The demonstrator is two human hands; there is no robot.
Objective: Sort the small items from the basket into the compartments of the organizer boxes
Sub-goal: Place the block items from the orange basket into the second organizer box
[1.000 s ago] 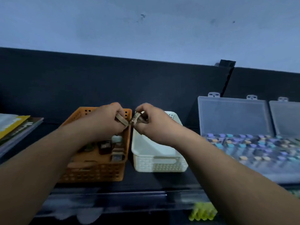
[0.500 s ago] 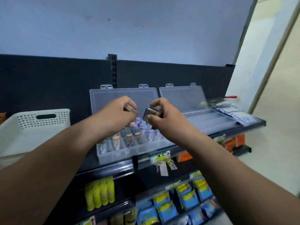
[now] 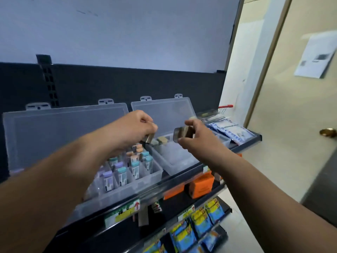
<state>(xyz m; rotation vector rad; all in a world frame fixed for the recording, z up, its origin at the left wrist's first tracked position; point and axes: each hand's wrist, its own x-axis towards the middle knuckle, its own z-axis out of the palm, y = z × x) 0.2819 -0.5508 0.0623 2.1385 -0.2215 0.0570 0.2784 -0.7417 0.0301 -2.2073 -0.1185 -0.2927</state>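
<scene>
The right hand [image 3: 196, 136] pinches a small dark item [image 3: 182, 134] between thumb and fingertips, so that it juts out to the left of the fingers, above the right organizer box [image 3: 175, 157]. The left hand [image 3: 135, 128] is curled downward, its fingers closed on a small brownish piece [image 3: 149, 138] that shows just beneath the knuckles – what it is, the blur does not let me say. Both forearms reach forward and up from the lower corners, the hands near each other but apart. Just between them, a few tan and grey pieces [image 3: 160, 140] lie in a rear compartment of the right box. The left organizer box [image 3: 144, 177] holds upright items with pastel caps [image 3: 121, 170].
</scene>
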